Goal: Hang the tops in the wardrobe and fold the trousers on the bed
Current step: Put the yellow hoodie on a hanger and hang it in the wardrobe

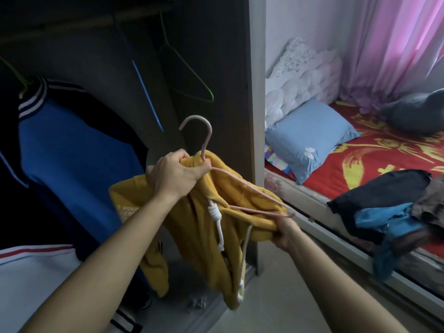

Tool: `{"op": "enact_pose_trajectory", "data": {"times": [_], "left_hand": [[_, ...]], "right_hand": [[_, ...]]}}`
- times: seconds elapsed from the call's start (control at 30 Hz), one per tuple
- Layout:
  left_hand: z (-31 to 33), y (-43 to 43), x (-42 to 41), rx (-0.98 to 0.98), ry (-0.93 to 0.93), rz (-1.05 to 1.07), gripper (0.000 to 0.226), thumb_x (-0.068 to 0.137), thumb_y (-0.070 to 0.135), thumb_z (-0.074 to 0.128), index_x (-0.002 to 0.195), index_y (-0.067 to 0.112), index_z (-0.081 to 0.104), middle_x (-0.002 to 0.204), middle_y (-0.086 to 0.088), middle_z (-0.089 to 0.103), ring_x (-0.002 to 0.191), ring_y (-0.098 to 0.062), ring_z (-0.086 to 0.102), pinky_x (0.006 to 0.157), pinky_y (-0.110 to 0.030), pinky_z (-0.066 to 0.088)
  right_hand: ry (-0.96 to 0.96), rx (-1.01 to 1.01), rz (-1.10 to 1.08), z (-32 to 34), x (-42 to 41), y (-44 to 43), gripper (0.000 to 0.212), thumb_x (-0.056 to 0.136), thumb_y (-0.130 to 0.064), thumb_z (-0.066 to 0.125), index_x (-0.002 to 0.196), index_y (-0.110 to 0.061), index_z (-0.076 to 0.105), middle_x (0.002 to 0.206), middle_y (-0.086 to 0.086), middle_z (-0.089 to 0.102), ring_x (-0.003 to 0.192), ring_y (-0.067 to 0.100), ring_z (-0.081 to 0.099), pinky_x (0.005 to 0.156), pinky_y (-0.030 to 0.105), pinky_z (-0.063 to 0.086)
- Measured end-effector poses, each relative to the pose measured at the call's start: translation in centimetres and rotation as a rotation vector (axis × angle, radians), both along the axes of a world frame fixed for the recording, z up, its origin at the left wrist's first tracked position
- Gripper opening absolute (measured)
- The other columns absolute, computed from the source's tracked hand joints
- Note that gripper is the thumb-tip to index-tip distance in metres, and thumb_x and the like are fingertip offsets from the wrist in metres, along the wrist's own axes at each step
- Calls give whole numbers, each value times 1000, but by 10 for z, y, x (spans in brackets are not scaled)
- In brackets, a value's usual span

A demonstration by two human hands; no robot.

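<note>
Head view: left hand (175, 173) is gripping one pink wire hanger (208, 140); right hand (286, 233), fingers hidden, is pinching one yellow fabric hoodie (192, 224) below.

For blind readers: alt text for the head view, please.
A left hand and a right hand hold a yellow hoodie with a pink hanger at its neck, before a wardrobe. Clothes lie heaped on the bed to the right.
</note>
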State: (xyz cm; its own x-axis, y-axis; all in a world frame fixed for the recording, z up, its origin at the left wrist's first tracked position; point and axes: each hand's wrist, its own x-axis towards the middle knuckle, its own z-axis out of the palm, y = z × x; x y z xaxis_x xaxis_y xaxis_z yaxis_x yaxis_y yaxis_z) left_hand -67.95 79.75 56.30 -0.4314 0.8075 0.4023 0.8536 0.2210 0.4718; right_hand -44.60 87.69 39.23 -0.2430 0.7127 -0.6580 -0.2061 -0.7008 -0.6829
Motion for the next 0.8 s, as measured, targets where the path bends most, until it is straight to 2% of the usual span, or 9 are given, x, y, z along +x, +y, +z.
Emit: {"op": "enact_pose_trajectory", "data": {"times": [0.07,0.13,0.27,0.4,0.47,0.53,0.6,0.7,0.8], "left_hand": [[-12,-4,-19,-12,38,25,59,70,86,48,66,27,55,69,12,61,78,-13,56,83,-37,31],[-25,-7,-33,-41,55,53,62,69,88,47,64,28,56,65,15,60,74,-11,56,82,-38,29],[-50,-11,-41,-170,295,105,60,64,91,40,70,35,60,76,8,63,78,-18,57,77,-38,31],[-68,-9,-23,-218,434,94,64,71,88,40,87,34,69,87,1,66,85,-21,60,79,-40,37],[-69,-7,-10,-236,395,125,65,73,88,39,90,33,70,92,1,67,90,-22,61,84,-42,40],[-68,-5,3,-259,267,142,63,73,88,43,91,34,70,93,4,66,93,-21,60,91,-45,41],[-64,-6,14,-255,-26,95,57,72,85,52,88,32,69,87,10,65,90,-17,60,94,-47,46],[-51,-12,30,-215,-683,-95,41,71,61,77,88,25,74,83,5,74,87,-18,69,75,-33,57],[-48,-17,49,-208,-967,-155,23,77,28,81,94,15,74,86,-4,75,83,-19,70,62,-24,54]], "right_hand": [[25,40,-51,8,19,13,38,87,-34,73,118,-13,66,101,16,75,84,30,75,67,41,61],[0,77,-105,20,37,24,40,85,-36,74,118,-16,65,101,15,76,84,30,75,69,42,61],[-141,217,-190,57,55,41,29,84,-25,68,110,-12,63,91,14,74,77,28,74,61,39,61],[-363,467,-126,97,51,41,14,85,-31,63,85,-17,62,94,11,68,83,24,66,70,41,58],[-483,656,-45,114,46,37,17,86,-32,64,90,-17,67,95,5,69,93,26,66,75,40,57],[-603,833,36,132,41,33,41,88,-33,64,124,-15,61,114,-3,63,109,23,61,89,40,56],[-665,952,70,144,35,30,59,87,-32,66,142,-19,48,125,0,58,111,21,57,96,39,54],[-676,1097,201,151,24,17,55,89,-33,64,140,-26,45,114,-2,59,96,15,60,83,28,53],[-696,1260,457,141,17,9,40,99,-24,52,136,-35,44,110,-4,60,92,10,63,87,30,57]]}}
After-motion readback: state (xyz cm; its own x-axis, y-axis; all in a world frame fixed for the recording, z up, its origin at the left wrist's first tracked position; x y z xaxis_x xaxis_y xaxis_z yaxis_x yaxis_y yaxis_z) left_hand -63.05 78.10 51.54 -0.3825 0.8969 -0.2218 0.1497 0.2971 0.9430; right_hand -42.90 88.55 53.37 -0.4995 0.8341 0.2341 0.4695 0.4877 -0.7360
